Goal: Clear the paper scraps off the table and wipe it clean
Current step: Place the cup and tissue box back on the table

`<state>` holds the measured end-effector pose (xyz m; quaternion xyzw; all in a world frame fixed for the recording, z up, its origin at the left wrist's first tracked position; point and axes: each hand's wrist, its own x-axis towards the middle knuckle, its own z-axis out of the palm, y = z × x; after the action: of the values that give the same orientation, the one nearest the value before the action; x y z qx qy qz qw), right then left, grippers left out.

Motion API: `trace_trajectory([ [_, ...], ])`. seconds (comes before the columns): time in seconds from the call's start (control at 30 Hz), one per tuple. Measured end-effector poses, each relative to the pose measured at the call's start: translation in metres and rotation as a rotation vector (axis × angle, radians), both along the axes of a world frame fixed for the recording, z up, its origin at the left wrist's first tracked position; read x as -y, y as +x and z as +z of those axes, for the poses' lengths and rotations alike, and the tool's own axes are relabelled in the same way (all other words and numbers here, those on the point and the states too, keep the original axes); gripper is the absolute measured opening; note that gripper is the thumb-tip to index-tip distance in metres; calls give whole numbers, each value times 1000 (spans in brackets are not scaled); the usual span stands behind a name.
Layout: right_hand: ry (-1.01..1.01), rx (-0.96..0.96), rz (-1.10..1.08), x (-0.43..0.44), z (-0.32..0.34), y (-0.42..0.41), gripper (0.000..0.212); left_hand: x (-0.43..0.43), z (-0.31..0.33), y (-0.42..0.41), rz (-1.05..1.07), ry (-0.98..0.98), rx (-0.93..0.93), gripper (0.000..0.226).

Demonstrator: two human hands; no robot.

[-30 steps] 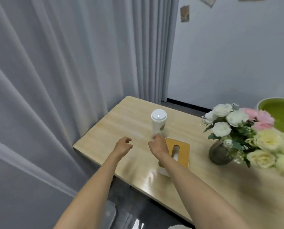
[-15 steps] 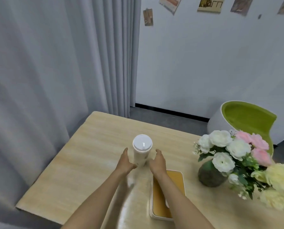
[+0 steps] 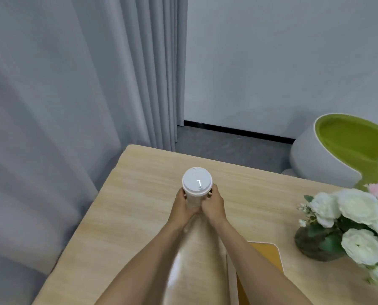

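On the wooden table (image 3: 139,205), left hand (image 3: 181,208) and right hand (image 3: 213,205) are clasping a lidded white cup (image 3: 197,181); lifting it level, clear of the flowers (image 3: 348,216) at four o'clock, looks wisest. No paper scraps are showing.

1. Table (image 3: 139,227): pale beige wood grain, glossy streak lower centre.
2. Cup (image 3: 197,183): white lid and body.
3. Curtain (image 3: 73,95), left: plain light grey.
4. Wall (image 3: 271,62), upper right: pale grey-white, with a black skirting strip (image 3: 238,130) below.
5. Floor (image 3: 227,148): dark grey.
6. Chair (image 3: 315,164), right edge: white shell, lime-green inside.
7. Flowers (image 3: 357,208), lower right: white, some pink, green leaves. Vase (image 3: 311,245) possibly dark brown, blurred.
8. Box (image 3: 267,256): orange-yellow top, white rim.
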<state>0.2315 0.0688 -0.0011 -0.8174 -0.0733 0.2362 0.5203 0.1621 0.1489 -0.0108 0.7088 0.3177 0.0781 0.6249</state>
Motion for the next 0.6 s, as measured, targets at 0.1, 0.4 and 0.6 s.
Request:
trace_trajectory([
  [0.1,25,2,47,-37,4,14,58,-40,2,16,48,47,-13,84],
  [0.4,12,-104,186,-145,-10,59,58,-158,-24,58,151,212,-75,86],
  [0.6,6,-135,223,-169,-22,60,55,-189,-41,75,161,236,-51,79],
])
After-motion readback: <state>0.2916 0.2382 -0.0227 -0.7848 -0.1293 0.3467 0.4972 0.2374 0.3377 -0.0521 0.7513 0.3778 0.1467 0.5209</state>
